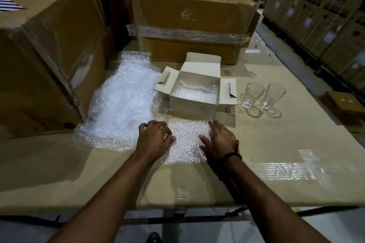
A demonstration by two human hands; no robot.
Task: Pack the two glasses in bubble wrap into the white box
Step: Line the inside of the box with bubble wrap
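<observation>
Left hand (156, 136) and right hand (219, 140) lie palm-down, fingers loose, gripping nothing, on a small bubble wrap sheet (187, 144) just before the open white box (194, 104). Right of it, on bare table (286, 144), a glass (253, 94) and second glass (273, 95) stand upright.

On the cardboard-topped table (276, 144), a bubble wrap sheet (187, 140) lies under my left hand (156, 136) and right hand (219, 140). The white box (194, 102) sits just beyond them, with a bubble wrap pile (122, 100) beyond the left hand. One glass (253, 94) and a second glass (273, 95) stand beyond the right.

We find the small box (194, 92) on the table (276, 144), a glass (253, 94) and a second glass (273, 95) just to its right, a bubble-wrap pile (126, 100) left, a smaller sheet (187, 142) before it, a carton (193, 23) behind
</observation>
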